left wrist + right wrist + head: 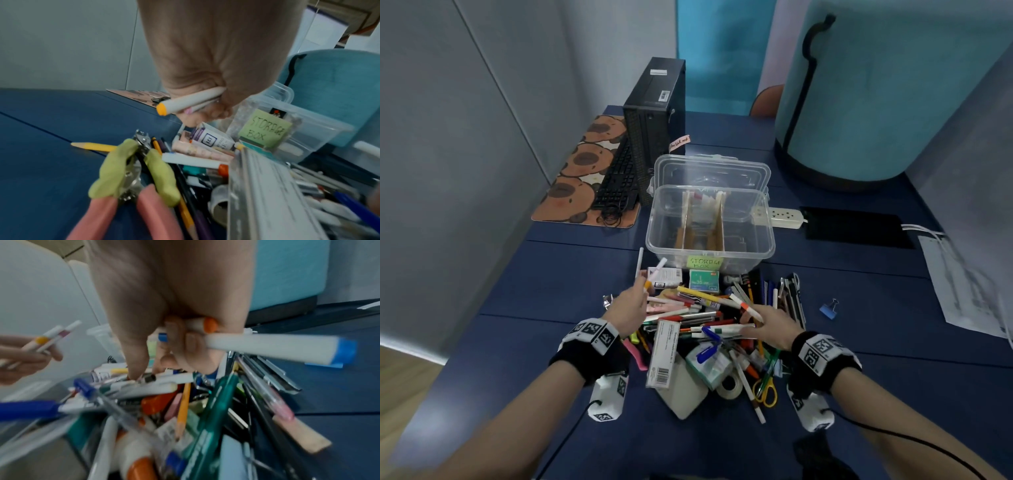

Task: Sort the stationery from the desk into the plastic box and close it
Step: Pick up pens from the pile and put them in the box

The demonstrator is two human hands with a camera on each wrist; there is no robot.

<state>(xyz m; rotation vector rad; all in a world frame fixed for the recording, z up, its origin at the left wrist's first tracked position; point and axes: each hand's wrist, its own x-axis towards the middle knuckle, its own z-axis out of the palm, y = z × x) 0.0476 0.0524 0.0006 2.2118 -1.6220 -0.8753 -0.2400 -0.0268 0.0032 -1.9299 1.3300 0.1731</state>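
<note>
Stationery, a mixed heap of pens, markers, pencils, small cartons and tape [709,329], lies on the dark blue desk [551,284] directly before me, just in front of the clear plastic storage box [710,226]. That box stands open, its transparent lid [712,171] tipped up behind it, cardboard dividers upright inside, and a green note lettered "STORAGE BOX" [265,129] on its near wall.

My left hand [628,308] is raised over the left edge of the heap, fingers curled round two white markers: one with an orange-yellow cap [191,101], and a second with a pink end beneath it. Both are clear of the heap.

My right hand [770,325] is low over the right part of the heap. Its curled fingers hold white markers, one with an orange cap [209,324] and one with a blue end [287,348]. The forefinger [135,356] reaches down and touches pens in the heap.

Near my left wrist lie pliers with pink and green handles [131,186] and a yellow pencil [94,146] on the bare desk. Yellow-handled scissors [765,390] and a white tape roll [729,385] lie at the near edge of the heap.

Further out: a blue binder clip [828,310] well apart to the right, a white power strip [782,216] beside the box, a black keyboard [618,181] leaning against a black computer tower [654,113], a patterned brown desk mat [582,174], and a teal chair [893,89].
</note>
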